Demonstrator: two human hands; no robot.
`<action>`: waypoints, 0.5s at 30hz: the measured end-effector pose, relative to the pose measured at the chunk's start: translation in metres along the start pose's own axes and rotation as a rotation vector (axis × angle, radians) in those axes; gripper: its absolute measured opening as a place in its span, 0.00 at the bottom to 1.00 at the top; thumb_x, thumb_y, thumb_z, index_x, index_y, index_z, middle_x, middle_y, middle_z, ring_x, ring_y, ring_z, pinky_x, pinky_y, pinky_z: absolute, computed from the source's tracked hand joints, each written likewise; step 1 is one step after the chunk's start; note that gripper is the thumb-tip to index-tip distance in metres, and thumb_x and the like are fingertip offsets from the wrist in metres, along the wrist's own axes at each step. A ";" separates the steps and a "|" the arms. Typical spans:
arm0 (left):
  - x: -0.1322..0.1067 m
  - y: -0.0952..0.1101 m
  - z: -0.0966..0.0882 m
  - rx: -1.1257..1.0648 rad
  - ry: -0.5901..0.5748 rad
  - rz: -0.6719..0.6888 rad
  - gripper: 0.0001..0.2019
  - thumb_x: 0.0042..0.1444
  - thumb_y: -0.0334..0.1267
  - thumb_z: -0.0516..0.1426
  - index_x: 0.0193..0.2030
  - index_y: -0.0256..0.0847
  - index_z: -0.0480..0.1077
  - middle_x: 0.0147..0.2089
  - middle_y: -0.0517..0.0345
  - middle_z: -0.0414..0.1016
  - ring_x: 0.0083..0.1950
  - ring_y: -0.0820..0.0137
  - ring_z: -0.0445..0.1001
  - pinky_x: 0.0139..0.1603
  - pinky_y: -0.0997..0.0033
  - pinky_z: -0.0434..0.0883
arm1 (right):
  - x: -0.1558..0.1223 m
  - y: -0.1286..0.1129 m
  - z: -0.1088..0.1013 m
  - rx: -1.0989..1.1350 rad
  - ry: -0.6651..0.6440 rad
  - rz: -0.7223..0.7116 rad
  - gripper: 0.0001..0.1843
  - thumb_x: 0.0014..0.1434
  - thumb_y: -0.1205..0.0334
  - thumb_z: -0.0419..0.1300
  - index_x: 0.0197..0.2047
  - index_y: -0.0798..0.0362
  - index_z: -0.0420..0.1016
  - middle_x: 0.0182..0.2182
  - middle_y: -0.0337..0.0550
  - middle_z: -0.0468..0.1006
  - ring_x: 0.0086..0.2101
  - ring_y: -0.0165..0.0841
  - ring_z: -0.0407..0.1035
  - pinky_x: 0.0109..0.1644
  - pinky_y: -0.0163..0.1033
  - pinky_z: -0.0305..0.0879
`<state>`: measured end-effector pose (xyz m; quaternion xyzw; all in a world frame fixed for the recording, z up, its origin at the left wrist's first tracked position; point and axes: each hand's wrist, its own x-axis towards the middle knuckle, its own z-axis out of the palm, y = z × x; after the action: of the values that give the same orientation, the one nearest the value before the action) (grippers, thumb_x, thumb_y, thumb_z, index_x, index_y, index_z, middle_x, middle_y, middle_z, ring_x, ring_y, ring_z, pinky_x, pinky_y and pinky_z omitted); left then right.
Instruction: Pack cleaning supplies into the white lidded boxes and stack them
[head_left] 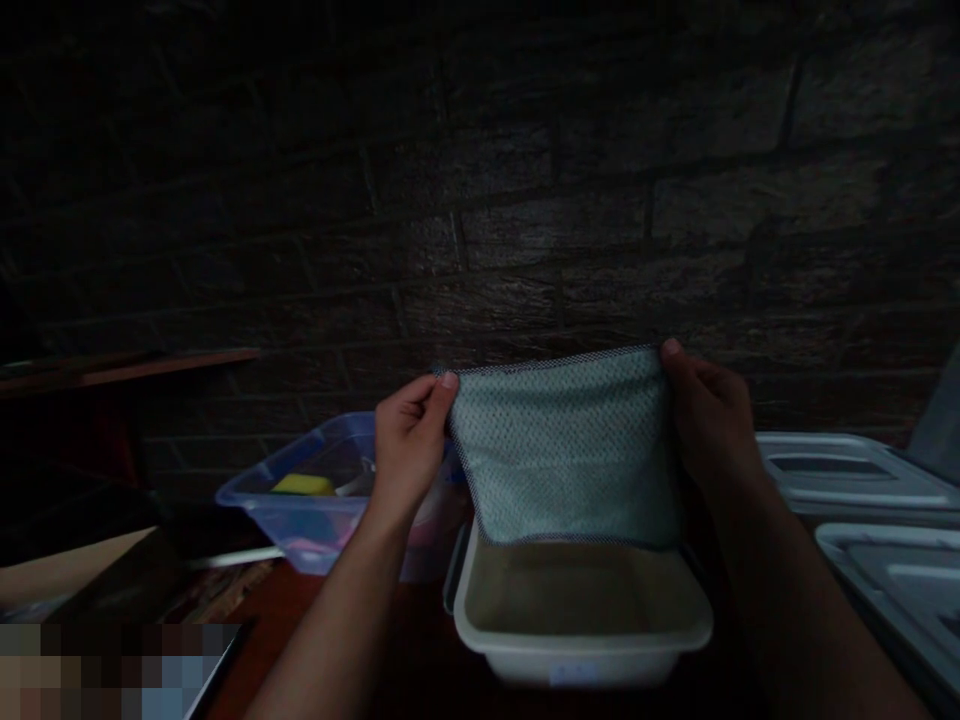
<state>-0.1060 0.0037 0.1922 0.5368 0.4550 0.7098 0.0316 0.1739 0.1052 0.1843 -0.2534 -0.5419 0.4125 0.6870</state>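
A pale green cleaning cloth (566,450) with a dark stitched edge hangs spread out between my hands. My left hand (411,430) pinches its upper left corner between thumb and fingers. At the upper right corner, my right hand (709,410) grips the cloth the same way. Below and partly behind the cloth stands a white rectangular tub (585,643). Its far rim is hidden by the cloth, and its inside looks greyish brown in the dim light.
To the left sits a translucent blue basket (277,515) holding a yellow sponge (304,485) and other items. Grey-white lids (862,470) lie at the right. An open cardboard box (90,575) is at the far left. A dark brick wall (480,220) rises behind the reddish-brown table (277,610).
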 end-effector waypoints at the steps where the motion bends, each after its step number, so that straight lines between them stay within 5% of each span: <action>1: 0.000 0.001 0.001 -0.010 0.004 -0.001 0.14 0.62 0.48 0.64 0.31 0.41 0.79 0.25 0.63 0.68 0.26 0.73 0.61 0.27 0.73 0.58 | 0.001 0.000 -0.001 -0.011 0.012 -0.012 0.25 0.60 0.39 0.66 0.24 0.49 0.72 0.20 0.35 0.66 0.22 0.30 0.57 0.26 0.39 0.52; 15: 0.008 -0.012 0.003 -0.274 -0.021 -0.058 0.09 0.63 0.44 0.64 0.38 0.41 0.81 0.29 0.61 0.73 0.28 0.73 0.66 0.29 0.75 0.63 | 0.005 -0.001 0.000 -0.074 -0.019 -0.115 0.26 0.63 0.40 0.63 0.22 0.49 0.67 0.21 0.36 0.62 0.24 0.30 0.57 0.28 0.38 0.53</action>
<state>-0.1120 0.0168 0.1904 0.5215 0.3687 0.7585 0.1295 0.1740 0.1094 0.1877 -0.2431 -0.5770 0.3547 0.6944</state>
